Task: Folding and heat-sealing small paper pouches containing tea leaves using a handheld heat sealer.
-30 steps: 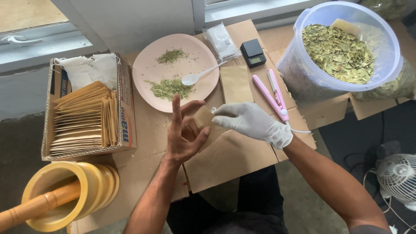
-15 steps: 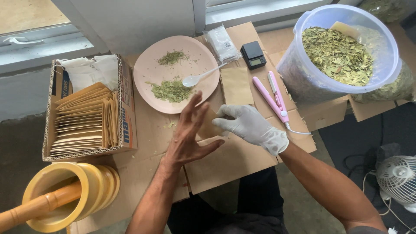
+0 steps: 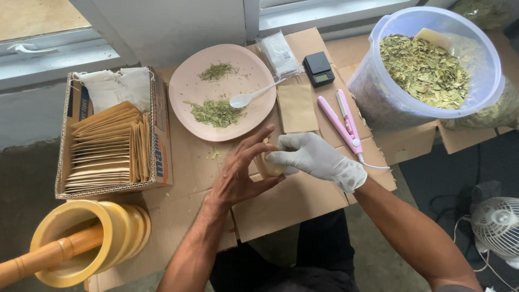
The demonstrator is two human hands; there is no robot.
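The bare left hand (image 3: 238,176) has come closer to the gloved right hand (image 3: 313,158), and now they meet over a small tan packet (image 3: 268,165). A second ago the left fingers were spread wide and up in the air. Now they curl around the packet and touch it. The right fingers pinch the packet's right side. So the packet is now held by 2 hands, above the cardboard (image 3: 303,197) on the bench, near the middle.

Just beyond it is a pink plate (image 3: 186,89) with a white spoon (image 3: 251,97) and 2 piles of crushed leaves. A pink sealer (image 3: 340,120) lies to the right. A box of envelopes (image 3: 108,148) sits on the left.
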